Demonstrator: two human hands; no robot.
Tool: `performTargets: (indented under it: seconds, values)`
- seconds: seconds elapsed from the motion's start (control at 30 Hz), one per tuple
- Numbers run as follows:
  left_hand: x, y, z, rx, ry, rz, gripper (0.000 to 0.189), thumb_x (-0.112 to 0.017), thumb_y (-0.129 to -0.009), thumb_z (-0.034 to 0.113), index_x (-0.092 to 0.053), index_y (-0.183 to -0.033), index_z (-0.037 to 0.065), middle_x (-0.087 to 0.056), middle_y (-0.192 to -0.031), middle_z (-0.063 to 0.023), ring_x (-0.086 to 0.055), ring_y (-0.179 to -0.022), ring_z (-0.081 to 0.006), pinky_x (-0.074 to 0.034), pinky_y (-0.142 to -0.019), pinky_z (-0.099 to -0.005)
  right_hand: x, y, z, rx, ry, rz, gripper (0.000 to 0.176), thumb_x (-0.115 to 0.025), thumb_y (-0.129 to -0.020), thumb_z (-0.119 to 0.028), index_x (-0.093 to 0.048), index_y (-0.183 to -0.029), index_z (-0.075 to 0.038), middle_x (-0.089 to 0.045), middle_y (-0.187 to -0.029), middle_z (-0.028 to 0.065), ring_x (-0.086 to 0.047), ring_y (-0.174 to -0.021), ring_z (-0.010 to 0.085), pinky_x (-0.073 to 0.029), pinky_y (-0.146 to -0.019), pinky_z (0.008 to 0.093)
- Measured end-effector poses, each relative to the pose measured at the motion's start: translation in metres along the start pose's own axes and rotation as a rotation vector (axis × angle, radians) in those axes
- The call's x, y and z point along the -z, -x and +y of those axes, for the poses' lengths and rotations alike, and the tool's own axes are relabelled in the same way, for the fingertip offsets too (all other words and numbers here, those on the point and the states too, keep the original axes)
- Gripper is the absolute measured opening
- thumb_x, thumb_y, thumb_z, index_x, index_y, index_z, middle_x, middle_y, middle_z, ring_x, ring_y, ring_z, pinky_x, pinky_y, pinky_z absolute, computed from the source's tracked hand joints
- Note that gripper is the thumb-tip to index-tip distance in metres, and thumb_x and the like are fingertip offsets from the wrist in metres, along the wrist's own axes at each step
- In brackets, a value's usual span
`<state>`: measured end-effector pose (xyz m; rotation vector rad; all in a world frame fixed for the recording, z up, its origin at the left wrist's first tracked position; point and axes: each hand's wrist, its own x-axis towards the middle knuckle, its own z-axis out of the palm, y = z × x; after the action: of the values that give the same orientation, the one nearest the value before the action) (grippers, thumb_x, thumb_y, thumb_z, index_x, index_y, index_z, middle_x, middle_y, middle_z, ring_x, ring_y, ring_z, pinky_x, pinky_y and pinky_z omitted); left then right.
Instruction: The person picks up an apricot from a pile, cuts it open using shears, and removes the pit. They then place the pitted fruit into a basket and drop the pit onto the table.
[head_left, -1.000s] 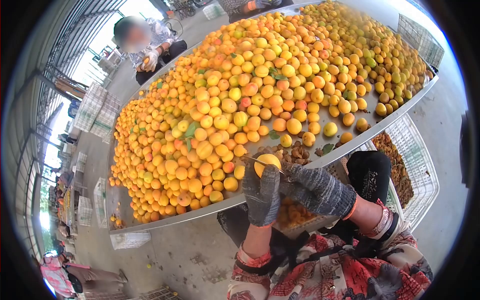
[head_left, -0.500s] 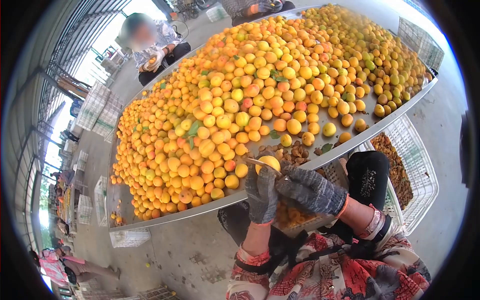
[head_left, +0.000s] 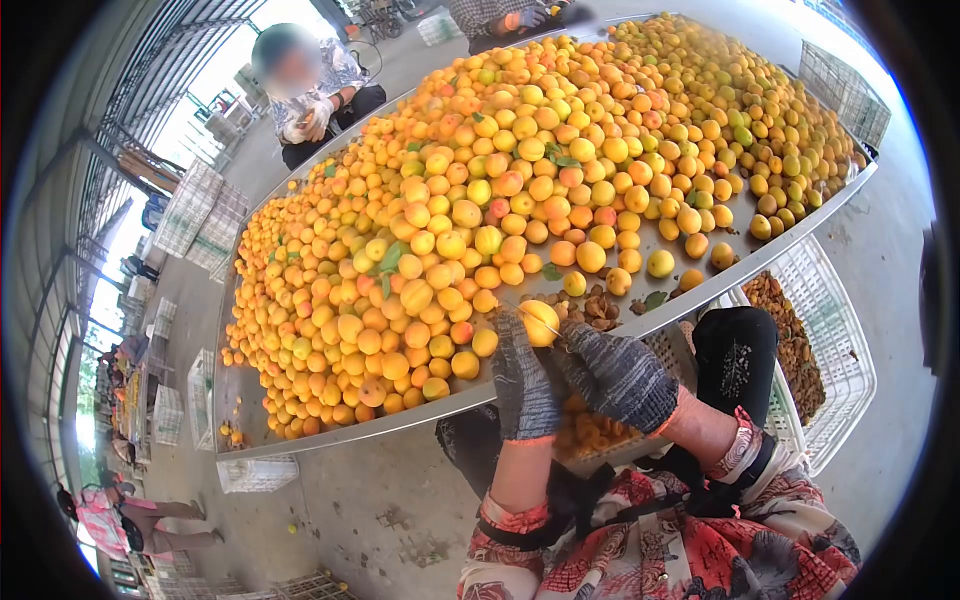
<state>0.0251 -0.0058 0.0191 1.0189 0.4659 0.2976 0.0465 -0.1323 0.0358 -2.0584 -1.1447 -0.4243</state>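
Observation:
My left hand [head_left: 524, 388], in a grey knit glove, is closed round a yellow apricot [head_left: 541, 318] above the near edge of the metal table. My gloved right hand [head_left: 622, 378] is closed beside it on a small knife, its handle hidden in the fingers. The thin blade appears nearly edge-on across the apricot, so how deep it sits is hard to tell. Just beyond both hands lies a large heap of apricots [head_left: 440, 240] on the metal table [head_left: 640, 322]. Small brown pits or scraps [head_left: 600, 308] lie near the table's edge.
Below my hands is a container of apricot pieces [head_left: 590, 428]. At my right stands a white plastic crate [head_left: 845, 375] with brown pits or scraps [head_left: 790, 355]. Another person [head_left: 310, 90] sits across the table; more crates [head_left: 195, 215] are stacked at left.
The knife blade has turned from showing its flat side to nearly edge-on across the apricot. Both hands stay close together. At lower left, a walking person has shifted slightly.

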Motion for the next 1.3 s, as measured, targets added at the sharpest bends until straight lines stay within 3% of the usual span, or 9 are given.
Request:
performTargets:
  seconds: [0.13, 0.2, 0.37, 0.7, 0.83, 0.93, 0.97, 1.03, 1.3]
  values:
    - [-0.002, 0.003, 0.009, -0.209, -0.379, -0.028, 0.044, -0.047, -0.086, 0.041, -0.051, -0.103, 0.000, -0.054, -0.089, -0.0069, -0.050, -0.080, -0.0133, -0.043, -0.068, -0.0245, 0.000, -0.001, 0.001, -0.254, -0.099, -0.176, 0.029, -0.057, -0.076, -0.009, -0.052, -0.102, 0.002, -0.058, -0.083, 0.0190, -0.058, -0.070, 0.0327, -0.046, -0.058, 0.0386]
    - [-0.006, 0.008, 0.016, -0.171, -0.374, -0.019, 0.043, -0.047, -0.087, 0.037, -0.051, -0.105, -0.002, -0.055, -0.093, -0.0088, -0.050, -0.083, -0.0145, -0.043, -0.072, -0.0265, -0.008, 0.006, 0.013, 0.130, -0.018, -0.011, 0.033, -0.058, -0.073, -0.006, -0.054, -0.104, 0.002, -0.058, -0.095, 0.0174, -0.058, -0.082, 0.0313, -0.048, -0.068, 0.0369]
    - [0.021, -0.006, -0.001, -0.549, -0.761, -0.121, 0.035, -0.039, -0.090, 0.022, -0.051, -0.108, -0.007, -0.054, -0.105, -0.0175, -0.051, -0.097, -0.0231, -0.040, -0.086, -0.0329, -0.011, 0.010, 0.023, 0.292, 0.038, -0.027, 0.039, -0.058, -0.069, -0.004, -0.054, -0.107, 0.003, -0.054, -0.106, 0.0146, -0.056, -0.093, 0.0320, -0.047, -0.080, 0.0359]
    - [0.005, -0.014, -0.015, -0.043, 0.055, 0.053, 0.044, -0.037, -0.091, 0.038, -0.047, -0.113, 0.001, -0.054, -0.099, -0.0067, -0.052, -0.088, -0.0148, -0.043, -0.078, -0.0258, 0.002, -0.007, -0.008, -0.250, -0.067, -0.267, 0.031, -0.054, -0.079, -0.008, -0.052, -0.109, -0.002, -0.058, -0.086, 0.0194, -0.057, -0.080, 0.0336, -0.047, -0.065, 0.0367]
    - [0.011, -0.020, -0.020, -0.306, -0.423, 0.038, 0.041, -0.041, -0.090, 0.034, -0.054, -0.105, -0.002, -0.057, -0.097, -0.0091, -0.051, -0.087, -0.0171, -0.041, -0.079, -0.0284, -0.012, 0.003, 0.003, -0.102, -0.084, -0.017, 0.030, -0.054, -0.078, -0.007, -0.051, -0.107, -0.001, -0.058, -0.079, 0.0198, -0.057, -0.076, 0.0358, -0.047, -0.063, 0.0380]
    - [-0.004, 0.002, 0.014, -0.122, -0.390, 0.010, 0.036, -0.054, -0.085, 0.032, -0.057, -0.101, 0.000, -0.061, -0.086, -0.0050, -0.053, -0.075, -0.0118, -0.042, -0.066, -0.0267, -0.032, 0.014, 0.023, -0.359, -0.383, -0.197, 0.032, -0.052, -0.079, 0.000, -0.050, -0.110, 0.000, -0.058, -0.095, 0.0152, -0.057, -0.091, 0.0275, -0.047, -0.078, 0.0341]
    - [0.000, -0.003, 0.011, -0.139, -0.386, 0.014, 0.036, -0.054, -0.085, 0.032, -0.057, -0.101, 0.000, -0.061, -0.086, -0.0050, -0.053, -0.075, -0.0118, -0.042, -0.066, -0.0267, -0.030, 0.012, 0.028, -0.342, -0.382, -0.195, 0.032, -0.052, -0.079, 0.000, -0.050, -0.110, 0.000, -0.058, -0.095, 0.0152, -0.057, -0.091, 0.0275, -0.047, -0.078, 0.0341]
    - [0.006, -0.008, 0.002, -0.293, -0.323, -0.119, 0.034, -0.055, -0.085, 0.031, -0.058, -0.100, 0.001, -0.059, -0.083, -0.0039, -0.050, -0.072, -0.0095, -0.041, -0.065, -0.0248, -0.026, 0.014, 0.033, 0.319, 0.404, -0.179, 0.034, -0.055, -0.077, 0.000, -0.051, -0.110, 0.001, -0.056, -0.102, 0.0111, -0.054, -0.098, 0.0237, -0.045, -0.085, 0.0316]
    - [0.025, -0.022, -0.007, -0.231, -0.426, -0.005, 0.032, -0.056, -0.084, 0.029, -0.057, -0.097, 0.000, -0.060, -0.074, -0.0055, -0.053, -0.062, -0.0116, -0.042, -0.056, -0.0267, -0.005, 0.012, 0.015, 0.103, 0.072, -0.181, 0.025, -0.057, -0.079, -0.005, -0.054, -0.104, 0.001, -0.057, -0.094, 0.0089, -0.057, -0.087, 0.0233, -0.048, -0.078, 0.0282]
